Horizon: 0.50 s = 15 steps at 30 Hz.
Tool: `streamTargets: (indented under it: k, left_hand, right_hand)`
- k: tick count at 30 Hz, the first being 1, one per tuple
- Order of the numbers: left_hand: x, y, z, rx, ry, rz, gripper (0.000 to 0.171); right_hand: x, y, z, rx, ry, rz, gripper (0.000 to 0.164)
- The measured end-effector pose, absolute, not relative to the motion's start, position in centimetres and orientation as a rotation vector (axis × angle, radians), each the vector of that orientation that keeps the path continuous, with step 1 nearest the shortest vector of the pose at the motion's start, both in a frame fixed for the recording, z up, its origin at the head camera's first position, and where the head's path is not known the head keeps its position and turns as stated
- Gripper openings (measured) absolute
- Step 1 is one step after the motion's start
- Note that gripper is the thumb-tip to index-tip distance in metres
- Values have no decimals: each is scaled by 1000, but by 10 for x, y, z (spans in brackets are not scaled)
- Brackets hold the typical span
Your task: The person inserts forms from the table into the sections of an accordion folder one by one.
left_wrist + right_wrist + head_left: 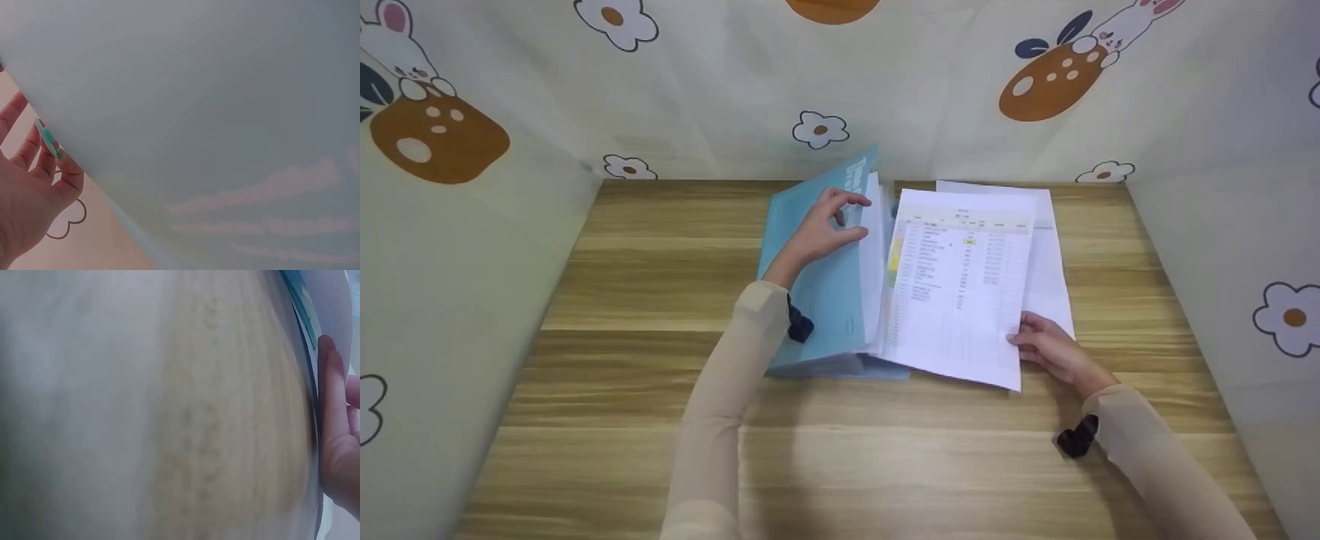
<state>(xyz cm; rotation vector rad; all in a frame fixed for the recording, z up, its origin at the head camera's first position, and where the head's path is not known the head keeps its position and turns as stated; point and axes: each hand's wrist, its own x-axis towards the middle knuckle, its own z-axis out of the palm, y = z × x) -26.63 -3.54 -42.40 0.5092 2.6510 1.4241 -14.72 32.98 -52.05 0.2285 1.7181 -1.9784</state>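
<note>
A blue folder (816, 300) lies on the table, its cover raised at a slant over a stack of white pages (872, 262). My left hand (819, 231) is at the cover's free edge, fingers curled around it. In the left wrist view the cover (197, 112) fills most of the picture, and some fingertips of the left hand (39, 174) are hidden behind it beside a small teal piece (48, 136). My right hand (1054, 349) pinches the right edge of a printed sheet (952, 322), which overlaps the folder. The right hand (337, 433) also shows in its wrist view.
Another white sheet (1050, 277) lies under the printed one, towards the back right. Yellow and green tabs (894, 262) show at the printed sheet's left edge. The wooden table (660, 300) is bordered by patterned cloth walls (720, 90) at the back and sides.
</note>
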Motion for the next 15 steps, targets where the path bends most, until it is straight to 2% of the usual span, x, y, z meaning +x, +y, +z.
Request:
streamTargets:
  k: [8, 15]
  left_hand:
    - [-268, -36, -424, 558, 2651, 1422, 41]
    - [-269, -36, -425, 568, 2659, 1409, 41]
  right_hand:
    - [-157, 326, -517, 212, 1724, -1994, 24]
    - [-166, 320, -515, 193, 1714, -2009, 21]
